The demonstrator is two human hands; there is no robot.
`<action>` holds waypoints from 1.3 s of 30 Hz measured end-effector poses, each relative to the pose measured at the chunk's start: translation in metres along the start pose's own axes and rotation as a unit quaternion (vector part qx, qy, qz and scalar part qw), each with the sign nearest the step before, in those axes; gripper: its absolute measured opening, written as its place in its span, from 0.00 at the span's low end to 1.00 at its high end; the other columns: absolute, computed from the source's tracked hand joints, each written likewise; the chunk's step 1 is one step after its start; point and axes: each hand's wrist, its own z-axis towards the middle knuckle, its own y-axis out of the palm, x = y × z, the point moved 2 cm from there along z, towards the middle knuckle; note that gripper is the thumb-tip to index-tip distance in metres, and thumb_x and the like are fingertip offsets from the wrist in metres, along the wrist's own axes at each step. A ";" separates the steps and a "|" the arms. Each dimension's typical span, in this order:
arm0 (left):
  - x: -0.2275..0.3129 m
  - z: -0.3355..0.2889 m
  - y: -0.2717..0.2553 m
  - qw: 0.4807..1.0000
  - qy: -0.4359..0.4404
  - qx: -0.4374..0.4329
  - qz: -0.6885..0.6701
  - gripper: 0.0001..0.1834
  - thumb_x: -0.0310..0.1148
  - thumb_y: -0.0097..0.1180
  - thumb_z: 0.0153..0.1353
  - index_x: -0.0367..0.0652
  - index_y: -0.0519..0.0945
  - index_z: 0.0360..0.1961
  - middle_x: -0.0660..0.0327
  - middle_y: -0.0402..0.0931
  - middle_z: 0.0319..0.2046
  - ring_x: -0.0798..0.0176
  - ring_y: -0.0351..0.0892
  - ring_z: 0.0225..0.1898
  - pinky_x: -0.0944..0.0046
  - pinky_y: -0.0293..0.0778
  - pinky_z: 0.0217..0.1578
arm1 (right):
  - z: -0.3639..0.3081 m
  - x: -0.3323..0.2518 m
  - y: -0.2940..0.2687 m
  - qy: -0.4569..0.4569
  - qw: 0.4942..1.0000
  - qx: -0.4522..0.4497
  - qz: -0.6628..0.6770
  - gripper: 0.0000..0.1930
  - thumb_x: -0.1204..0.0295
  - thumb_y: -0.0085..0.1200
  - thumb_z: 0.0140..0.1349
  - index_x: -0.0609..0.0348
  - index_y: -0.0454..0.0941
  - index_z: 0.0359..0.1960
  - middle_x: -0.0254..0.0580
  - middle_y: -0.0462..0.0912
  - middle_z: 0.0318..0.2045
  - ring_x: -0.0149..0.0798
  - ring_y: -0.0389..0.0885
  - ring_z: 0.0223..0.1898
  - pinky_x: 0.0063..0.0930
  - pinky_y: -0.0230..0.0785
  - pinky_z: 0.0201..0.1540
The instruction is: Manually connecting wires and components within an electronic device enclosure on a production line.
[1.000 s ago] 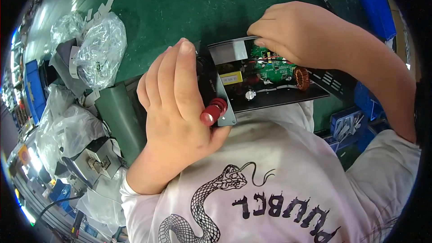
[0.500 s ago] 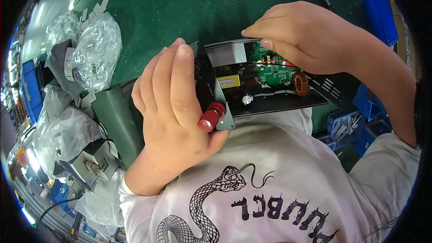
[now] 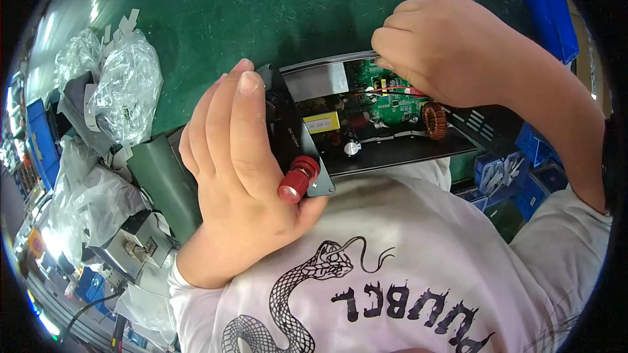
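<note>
The left hand (image 3: 239, 170) is wrapped around the end of an open black metal box with electronic parts inside (image 3: 366, 124). The flat fingers lie along the box's end plate, and the thumb sits under a round red knob (image 3: 299, 179) on that plate. The box rests at the near edge of the dark green tabletop (image 3: 248, 6), right against the person's white shirt with a snake drawing (image 3: 392, 274).

The right hand (image 3: 451, 49) is curled, and its fingertips poke down into the box at the green circuit board (image 3: 386, 101), beside a thin red wire (image 3: 392, 90). I cannot tell if they pinch anything. A brown ring of coiled wire (image 3: 433, 121) and a small yellow label (image 3: 320, 122) also sit inside.

From a second ago, the box looks about the same, and both hands have stayed on it. Only the right fingers have shifted a little over the board, so the work inside the box looks like it is going on

Crinkly clear plastic bags (image 3: 127, 88) lie at the left edge of the tabletop, and blue plastic bins (image 3: 553, 16) at the right edge
</note>
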 end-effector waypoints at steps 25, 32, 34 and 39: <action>0.006 0.004 0.004 1.000 -0.015 -0.008 0.010 0.57 0.32 0.64 0.43 0.27 0.47 0.73 0.35 0.64 0.66 0.36 0.65 0.65 0.44 0.55 0.67 | 0.002 0.001 0.008 -0.011 0.999 0.032 0.020 0.07 0.71 0.59 0.59 0.59 0.74 0.31 0.42 0.78 0.28 0.48 0.80 0.34 0.40 0.76 0.37; 0.000 0.007 0.005 1.000 -0.019 -0.007 0.016 0.56 0.31 0.64 0.44 0.27 0.48 0.73 0.35 0.64 0.66 0.36 0.66 0.65 0.44 0.56 0.68 | 0.006 0.006 0.007 -0.012 0.999 0.027 0.016 0.08 0.71 0.60 0.58 0.59 0.74 0.32 0.43 0.78 0.28 0.48 0.80 0.35 0.40 0.75 0.37; -0.002 0.010 0.001 1.000 -0.017 0.001 0.015 0.56 0.30 0.64 0.44 0.27 0.48 0.73 0.35 0.64 0.66 0.36 0.66 0.65 0.45 0.57 0.68 | 0.009 0.010 0.003 -0.019 0.999 0.034 0.006 0.08 0.71 0.60 0.58 0.59 0.74 0.32 0.43 0.78 0.28 0.49 0.80 0.35 0.41 0.75 0.37; -0.026 0.016 0.002 0.996 -0.046 0.056 -0.051 0.55 0.33 0.65 0.42 0.28 0.53 0.73 0.42 0.66 0.67 0.39 0.68 0.64 0.46 0.59 0.65 | 0.032 0.025 -0.009 0.011 0.999 -0.043 0.022 0.08 0.67 0.55 0.63 0.59 0.76 0.36 0.47 0.82 0.31 0.54 0.82 0.38 0.48 0.76 0.40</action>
